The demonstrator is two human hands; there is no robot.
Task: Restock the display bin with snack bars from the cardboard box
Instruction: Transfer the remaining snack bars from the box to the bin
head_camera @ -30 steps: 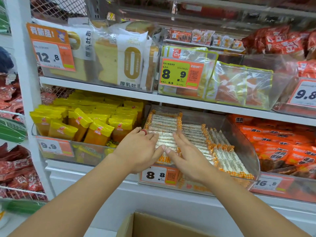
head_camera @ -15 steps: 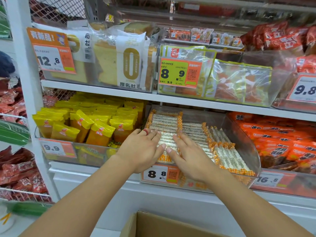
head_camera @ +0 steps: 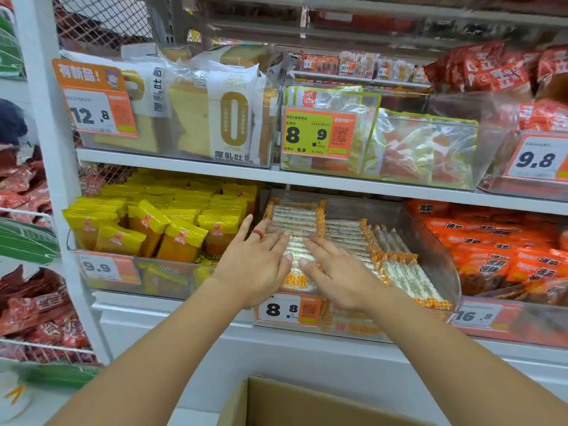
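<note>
Little has been changed since the earlier frames: both hands are kept flat on the same row of snack bars, and only a slight shift of the view is seen. The white shelf (head_camera: 307, 182) is spread across the picture, and the clear display bin (head_camera: 430, 241) is set on the level below it, near the centre. The bin is flanked by yellow packets (head_camera: 159, 229) at 9 o'clock and orange packets (head_camera: 498, 256) at 3 o'clock. The cardboard box (head_camera: 307, 407) is seen at 6 o'clock, at the lower edge. The snack bars (head_camera: 347, 235) are laid in rows inside the bin. The left hand (head_camera: 255, 265) and right hand (head_camera: 338, 272) are rested on the bars side by side, fingers (head_camera: 276, 238) straight and spread, nothing gripped. An 8.8 price tag (head_camera: 289, 309) is fixed to the bin's front, below the hands. A red ring (head_camera: 259, 234) is worn on the left hand.
</note>
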